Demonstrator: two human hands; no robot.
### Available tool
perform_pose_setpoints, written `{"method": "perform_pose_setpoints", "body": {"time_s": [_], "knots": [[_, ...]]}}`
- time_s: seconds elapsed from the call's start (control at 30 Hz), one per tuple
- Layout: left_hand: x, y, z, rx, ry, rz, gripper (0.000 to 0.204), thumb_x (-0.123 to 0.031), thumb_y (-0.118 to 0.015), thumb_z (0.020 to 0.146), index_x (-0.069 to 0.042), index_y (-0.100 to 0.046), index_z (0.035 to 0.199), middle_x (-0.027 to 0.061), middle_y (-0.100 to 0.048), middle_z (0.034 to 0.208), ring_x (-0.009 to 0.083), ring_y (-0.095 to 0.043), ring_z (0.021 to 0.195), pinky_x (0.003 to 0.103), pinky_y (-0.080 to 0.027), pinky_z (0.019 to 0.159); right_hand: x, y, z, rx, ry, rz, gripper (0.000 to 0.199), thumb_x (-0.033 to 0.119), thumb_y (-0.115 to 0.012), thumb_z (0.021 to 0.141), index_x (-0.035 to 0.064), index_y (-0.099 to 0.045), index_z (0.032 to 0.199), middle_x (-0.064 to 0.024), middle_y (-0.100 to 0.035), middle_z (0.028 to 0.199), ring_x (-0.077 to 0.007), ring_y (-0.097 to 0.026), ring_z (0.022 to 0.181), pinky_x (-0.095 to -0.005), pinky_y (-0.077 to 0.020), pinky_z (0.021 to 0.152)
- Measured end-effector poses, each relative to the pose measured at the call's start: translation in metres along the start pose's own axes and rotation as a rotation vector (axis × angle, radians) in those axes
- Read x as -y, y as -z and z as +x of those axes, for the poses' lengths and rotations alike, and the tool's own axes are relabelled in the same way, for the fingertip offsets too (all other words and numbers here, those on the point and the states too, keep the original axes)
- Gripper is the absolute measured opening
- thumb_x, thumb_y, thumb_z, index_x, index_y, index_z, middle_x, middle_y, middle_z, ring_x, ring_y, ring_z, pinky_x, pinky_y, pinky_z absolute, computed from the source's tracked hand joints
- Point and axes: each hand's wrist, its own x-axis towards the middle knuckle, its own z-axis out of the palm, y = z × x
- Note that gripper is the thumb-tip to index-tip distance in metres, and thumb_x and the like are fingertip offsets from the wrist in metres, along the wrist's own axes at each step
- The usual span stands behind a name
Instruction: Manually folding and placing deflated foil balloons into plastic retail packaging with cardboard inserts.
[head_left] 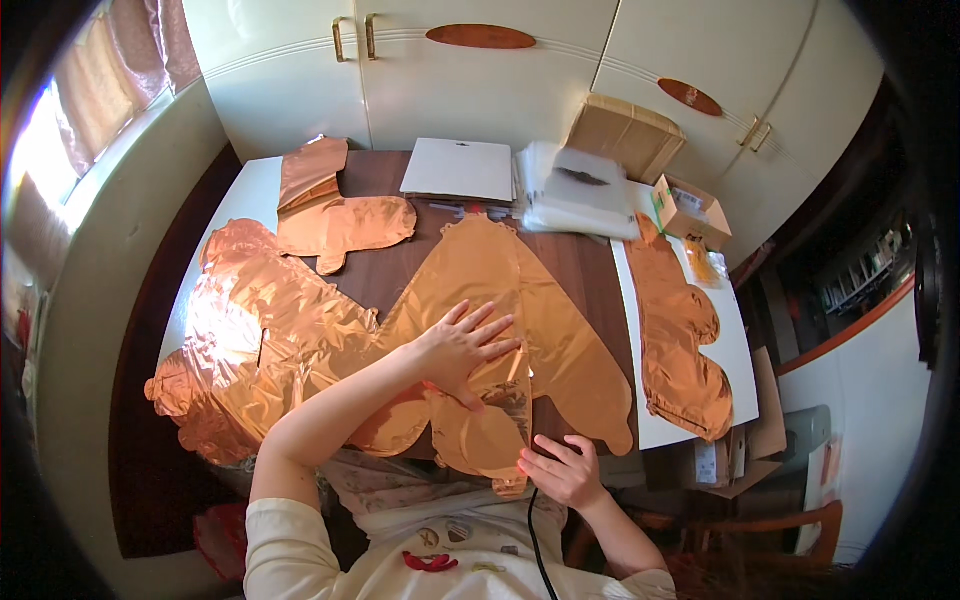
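Observation:
A large flat copper-coloured foil balloon [455, 270] lies folded across the table in front of me. My left hand [468, 348] is spread flat on its middle, palm down and fingers apart. At the near edge of the foil, my right hand [562, 472] has its fingers stretched leftward, fingertips against a rounded foil lobe, thumb raised. What lies beneath those fingers is hidden. A black cable [536, 530] runs down from beside the right hand. Crumpled, shiny foil [265, 335] spreads to the left, partly under my left forearm.
Another folded foil piece [345, 222] lies far left, and a wavy foil strip [680, 335] rests on a white board [640, 425] at right. Behind are a white card stack [458, 170], clear plastic bags [570, 205], a cardboard box [625, 135] and a small open box [690, 215].

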Motion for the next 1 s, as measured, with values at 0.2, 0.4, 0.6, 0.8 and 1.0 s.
{"method": "perform_pose_setpoints", "body": {"time_s": [0.2, 0.4, 0.6, 0.8, 1.0], "knots": [[0.0, 0.002, -0.001, 0.0, -0.01, 0.008, 0.113, -0.079, -0.057, 0.055, -0.019, -0.023, 0.144, 0.0146, -0.022, 0.148, 0.0379, -0.018, 0.136, 0.055, -0.019, 0.106, -0.003, 0.004, 0.001, 0.016, 0.033, 0.031, 0.013, 0.02, -0.065, 0.078, 0.0183, -0.069, 0.091, 0.0064, -0.066, 0.102, -0.0125, -0.057, 0.106, -0.0341, -0.0375, 0.085], [0.0, 0.001, 0.0, 0.011, -0.011, 0.005, 0.113, -0.079, -0.058, 0.055, -0.019, -0.022, 0.144, 0.0145, -0.021, 0.148, 0.0377, -0.017, 0.136, 0.055, -0.018, 0.107, -0.015, 0.007, 0.019, 0.059, -0.116, 0.263, 0.019, 0.025, -0.07, 0.076, 0.0159, -0.067, 0.092, 0.0062, -0.065, 0.093, -0.0142, -0.057, 0.098, -0.0342, -0.0361, 0.086], [0.0, 0.0, 0.002, 0.016, -0.012, -0.015, 0.113, -0.077, -0.061, 0.054, -0.019, -0.022, 0.144, 0.0144, -0.021, 0.148, 0.0376, -0.016, 0.136, 0.055, -0.018, 0.107, -0.037, -0.006, 0.046, 0.061, -0.173, 0.081, 0.028, 0.031, -0.072, 0.072, 0.0155, -0.064, 0.093, 0.005, -0.066, 0.094, -0.0156, -0.053, 0.106, -0.0357, -0.0334, 0.084], [-0.001, 0.002, 0.001, 0.011, -0.008, -0.022, 0.113, -0.074, -0.063, 0.054, -0.02, -0.022, 0.144, 0.0143, -0.02, 0.148, 0.0381, -0.017, 0.136, 0.056, -0.018, 0.107, -0.049, -0.002, 0.057, 0.228, -0.27, 0.11, 0.056, 0.049, -0.071, 0.063, 0.0153, -0.061, 0.108, 0.0026, -0.065, 0.105, -0.018, -0.049, 0.114, -0.0388, -0.0324, 0.089], [0.0, 0.001, 0.002, 0.014, -0.012, -0.015, 0.113, -0.074, -0.062, 0.054, -0.019, -0.022, 0.144, 0.0143, -0.02, 0.148, 0.0382, -0.016, 0.136, 0.056, -0.018, 0.107, -0.058, 0.001, 0.062, 0.394, -0.354, 0.203, 0.084, 0.056, -0.066, 0.067, 0.0104, -0.041, 0.133, -0.0065, -0.048, 0.132, -0.0241, -0.036, 0.129, -0.0444, -0.0256, 0.103]]}}
